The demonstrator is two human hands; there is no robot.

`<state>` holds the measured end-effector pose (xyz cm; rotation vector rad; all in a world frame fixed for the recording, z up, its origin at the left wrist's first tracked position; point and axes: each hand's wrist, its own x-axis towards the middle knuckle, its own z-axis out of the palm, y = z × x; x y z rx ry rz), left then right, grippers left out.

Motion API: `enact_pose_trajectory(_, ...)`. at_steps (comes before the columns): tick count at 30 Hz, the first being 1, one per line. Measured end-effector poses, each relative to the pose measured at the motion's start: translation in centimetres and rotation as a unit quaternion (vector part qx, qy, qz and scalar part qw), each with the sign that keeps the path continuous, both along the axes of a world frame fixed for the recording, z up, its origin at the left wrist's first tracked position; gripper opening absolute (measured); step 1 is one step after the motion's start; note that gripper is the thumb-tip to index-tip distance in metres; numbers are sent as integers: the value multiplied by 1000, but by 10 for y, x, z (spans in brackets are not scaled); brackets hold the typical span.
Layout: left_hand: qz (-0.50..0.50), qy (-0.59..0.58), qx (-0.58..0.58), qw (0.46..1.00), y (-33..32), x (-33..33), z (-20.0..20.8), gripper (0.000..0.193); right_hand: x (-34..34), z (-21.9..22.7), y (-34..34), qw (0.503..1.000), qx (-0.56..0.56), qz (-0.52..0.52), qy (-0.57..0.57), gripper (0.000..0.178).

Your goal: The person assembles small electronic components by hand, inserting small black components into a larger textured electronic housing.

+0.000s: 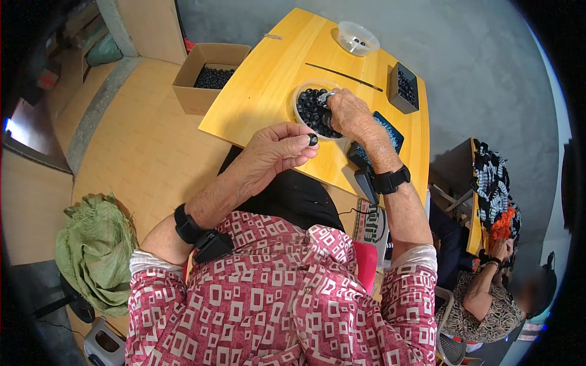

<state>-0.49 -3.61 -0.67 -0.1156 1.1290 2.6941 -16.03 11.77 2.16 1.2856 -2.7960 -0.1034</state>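
My left hand [278,151] pinches a small black round part [313,139] between thumb and fingertips, just off the table's near edge. A clear round tub [296,111] on the table holds many small black round parts [311,110]. Over that tub's right side is my right hand [351,114], its fingers curled down among the parts. Something silvery shows at its fingertips, too small to make out. Beside my right wrist sits a dark tray [398,145] of small light-blue pieces [386,129], partly hidden by the forearm.
On the yellow table [256,85] lie a thin dark strip [343,77], a second clear tub [348,29] with a few black parts, and a grey bin [403,102] of dark pieces. A cardboard box [189,91] stands left. At right, a person [488,299] handles orange material.
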Motion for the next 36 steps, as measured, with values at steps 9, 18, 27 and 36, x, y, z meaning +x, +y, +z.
enact_pose_trajectory(9,5,-17,-9,1000,1,-1,-3,19,0,-5,5,997,-69,-11,-30,15)
enact_pose_trajectory(18,4,-22,-11,1000,1,-1,-3,20,-5,-17,3,995,-94,-2,-21,15)
enact_pose_trajectory(27,5,-13,-1,1000,1,-1,-4,20,-11,-18,10,979,-187,-52,-59,17)
enact_pose_trajectory(36,5,-13,-5,1000,1,2,-1,19,38,15,31,867,-444,-58,-217,21)
